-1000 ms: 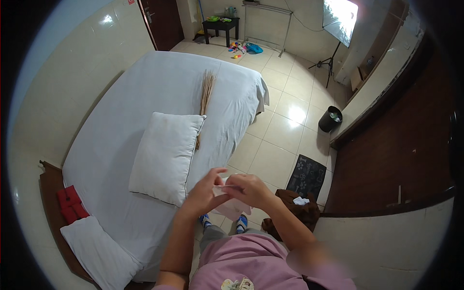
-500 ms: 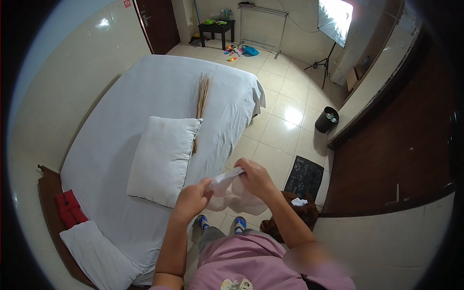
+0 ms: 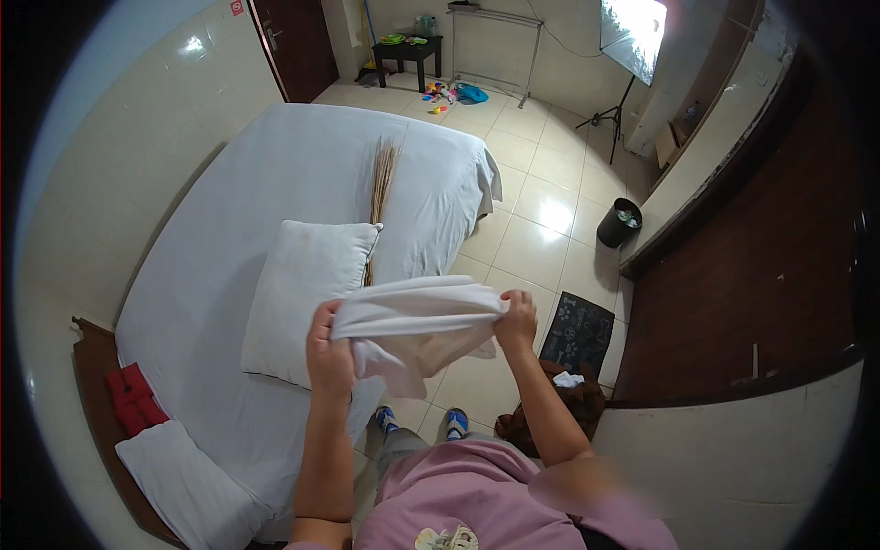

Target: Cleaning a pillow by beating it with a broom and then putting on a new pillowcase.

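While the left hand (image 3: 327,346) grips one end of a white cloth (image 3: 412,316), the right hand (image 3: 518,316) grips the other

Where the wooden headboard (image 3: 96,367) rises at far left, a red object (image 3: 134,400) rests against it on the bed (image 3: 211,202), just above a white pillow (image 3: 188,477). Further right, a larger square pillow (image 3: 298,293) lies on the sheet, with a bundle of thin sticks (image 3: 383,174) alongside its right edge.

The left hand, in front of that pillow's lower corner, has its fingers closed around the cloth. Held in the air between the hands, the fabric stretches in long folds, its lower part drooping over the tiled floor (image 3: 522,247). The right hand pinches the opposite end.

Beyond it lie a brown heap of fabric (image 3: 584,406), a dark patterned mat (image 3: 579,330) and a black bin (image 3: 619,225).
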Demonstrator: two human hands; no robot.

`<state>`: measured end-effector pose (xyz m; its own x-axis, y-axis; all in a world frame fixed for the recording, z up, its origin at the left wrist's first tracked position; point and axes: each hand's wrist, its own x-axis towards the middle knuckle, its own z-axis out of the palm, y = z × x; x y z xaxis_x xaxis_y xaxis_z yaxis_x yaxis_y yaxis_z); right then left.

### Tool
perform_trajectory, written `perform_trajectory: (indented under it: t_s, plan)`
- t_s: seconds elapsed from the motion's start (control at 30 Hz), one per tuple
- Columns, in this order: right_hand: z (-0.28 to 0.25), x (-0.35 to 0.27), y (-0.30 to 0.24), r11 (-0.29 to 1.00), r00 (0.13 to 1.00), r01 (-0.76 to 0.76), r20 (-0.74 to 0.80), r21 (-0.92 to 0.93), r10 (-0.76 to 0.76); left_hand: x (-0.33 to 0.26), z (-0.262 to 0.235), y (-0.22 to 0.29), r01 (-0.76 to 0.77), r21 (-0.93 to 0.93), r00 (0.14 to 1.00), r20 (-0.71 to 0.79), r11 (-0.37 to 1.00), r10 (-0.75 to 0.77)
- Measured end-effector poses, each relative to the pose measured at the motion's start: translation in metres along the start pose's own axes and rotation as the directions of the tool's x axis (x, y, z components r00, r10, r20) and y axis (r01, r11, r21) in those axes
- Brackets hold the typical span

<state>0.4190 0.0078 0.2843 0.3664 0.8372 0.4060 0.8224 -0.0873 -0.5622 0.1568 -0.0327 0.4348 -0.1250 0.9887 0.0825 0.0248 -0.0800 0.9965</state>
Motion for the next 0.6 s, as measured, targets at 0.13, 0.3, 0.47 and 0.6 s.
perform_trajectory:
  t_s: [0.13,0.3,0.47,0.6]
  plan:
    - [-0.001,-0.016,0.017,0.998,0.872,0.040,0.489,-0.051,-0.010,0.015,-0.022,0.006,-0.043,-0.207,0.924,-0.381,0.977,-0.040]
    - [-0.025,0.025,0.057,0.963,0.818,-0.183,0.513,-0.197,0.260,0.024,-0.056,-0.005,-0.004,-0.058,0.876,-0.481,0.998,-0.024]
    - [-0.058,0.103,0.034,0.915,0.934,-0.167,0.356,0.367,0.027,0.072,-0.087,-0.031,0.032,-0.170,0.906,-0.412,0.985,-0.101]
    - [-0.153,0.119,-0.044,0.790,0.951,0.260,-0.288,0.555,-0.111,0.064,-0.064,0.063,-0.419,0.007,0.705,-0.627,0.908,0.330]
